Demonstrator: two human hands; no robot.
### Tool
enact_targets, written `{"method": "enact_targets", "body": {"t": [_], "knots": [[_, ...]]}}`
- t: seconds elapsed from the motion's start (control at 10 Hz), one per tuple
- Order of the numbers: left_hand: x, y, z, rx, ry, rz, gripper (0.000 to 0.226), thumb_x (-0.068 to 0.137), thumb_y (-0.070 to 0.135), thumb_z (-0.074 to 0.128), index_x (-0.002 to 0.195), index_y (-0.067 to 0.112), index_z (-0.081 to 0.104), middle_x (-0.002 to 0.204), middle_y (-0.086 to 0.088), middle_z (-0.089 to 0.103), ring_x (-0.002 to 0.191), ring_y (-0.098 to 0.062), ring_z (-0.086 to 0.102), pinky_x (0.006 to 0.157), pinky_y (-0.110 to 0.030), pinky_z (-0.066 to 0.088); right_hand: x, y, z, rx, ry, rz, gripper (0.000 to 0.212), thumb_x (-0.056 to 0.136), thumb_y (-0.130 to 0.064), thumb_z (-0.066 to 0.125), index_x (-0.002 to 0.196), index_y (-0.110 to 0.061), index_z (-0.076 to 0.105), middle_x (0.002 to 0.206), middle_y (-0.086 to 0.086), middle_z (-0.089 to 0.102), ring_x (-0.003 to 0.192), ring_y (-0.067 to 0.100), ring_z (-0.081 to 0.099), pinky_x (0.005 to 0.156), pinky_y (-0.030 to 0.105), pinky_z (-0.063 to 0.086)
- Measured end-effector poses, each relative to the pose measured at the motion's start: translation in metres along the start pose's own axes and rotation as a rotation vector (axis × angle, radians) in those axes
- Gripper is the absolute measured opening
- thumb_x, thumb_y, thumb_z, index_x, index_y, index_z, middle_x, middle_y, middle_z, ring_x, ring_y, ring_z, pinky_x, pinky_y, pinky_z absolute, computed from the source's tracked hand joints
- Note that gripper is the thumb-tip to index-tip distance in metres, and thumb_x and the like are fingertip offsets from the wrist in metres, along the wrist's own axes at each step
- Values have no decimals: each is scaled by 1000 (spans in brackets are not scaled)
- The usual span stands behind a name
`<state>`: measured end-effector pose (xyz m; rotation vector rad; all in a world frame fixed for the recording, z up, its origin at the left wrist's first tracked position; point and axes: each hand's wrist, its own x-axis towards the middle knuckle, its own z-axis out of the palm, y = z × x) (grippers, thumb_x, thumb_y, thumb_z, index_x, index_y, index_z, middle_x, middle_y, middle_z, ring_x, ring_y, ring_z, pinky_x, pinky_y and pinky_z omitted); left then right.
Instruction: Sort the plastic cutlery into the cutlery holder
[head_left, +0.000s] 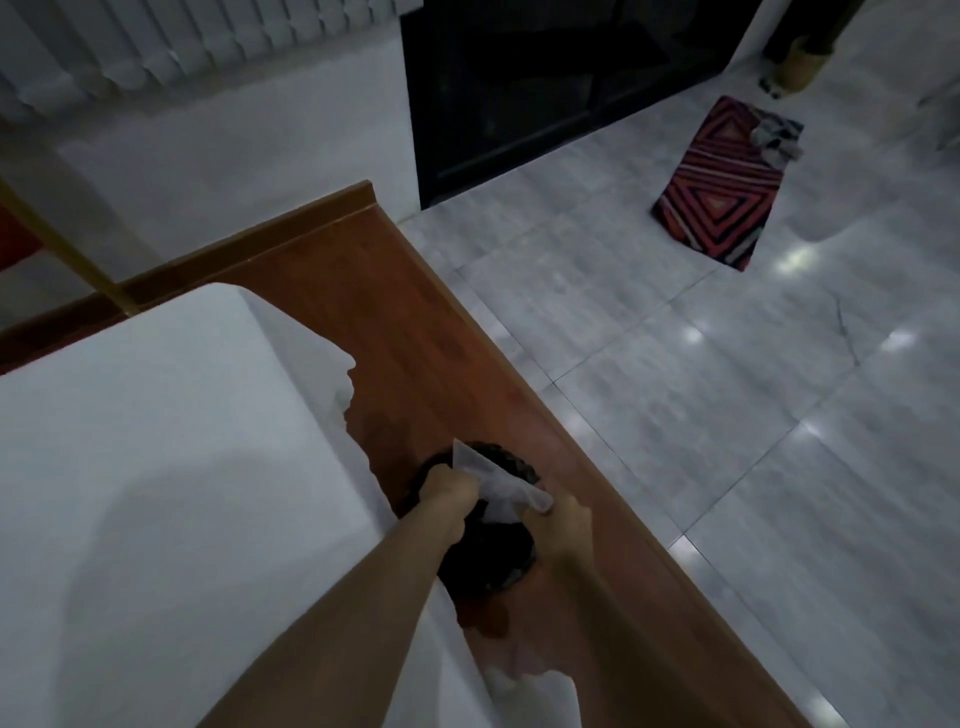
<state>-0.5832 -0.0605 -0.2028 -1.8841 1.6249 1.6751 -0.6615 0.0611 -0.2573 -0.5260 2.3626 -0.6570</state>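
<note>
both hands, left hand (448, 492) and right hand (563, 525), pinch a white packet (501, 491) over the black cutlery holder (485, 561) (contents unclear).

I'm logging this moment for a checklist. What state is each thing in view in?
Left hand: closed on the white plastic bag.
Right hand: closed on the same bag's other end.
White plastic bag: crumpled, held over the holder by both hands.
Black cutlery holder: standing on the wooden surface, contents too dark to tell.
White sheet: spread flat, edge ragged.
Patterned mat: flat on the floor.
</note>
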Motion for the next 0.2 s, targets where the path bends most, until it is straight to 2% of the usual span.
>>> {"method": "enact_targets", "body": {"t": [0.1,0.2], "knots": [[17,-8,10,110,29,13,37,99,8,38,133,-6,44,135,-23,50,123,-36,50,94,-34,44,2,9,11,69,-116,29,13,91,-22,61,88,-10,55,75,-2,58,77,20,61,60,19,45],[10,-4,7,160,32,-59,41,101,13,36,138,-3,37,135,-21,48,119,-36,51,94,-35,43,4,14,12,1,-280,6,44,93,-16,57,132,-9,40,116,8,59,108,29,59,73,26,44]]}}
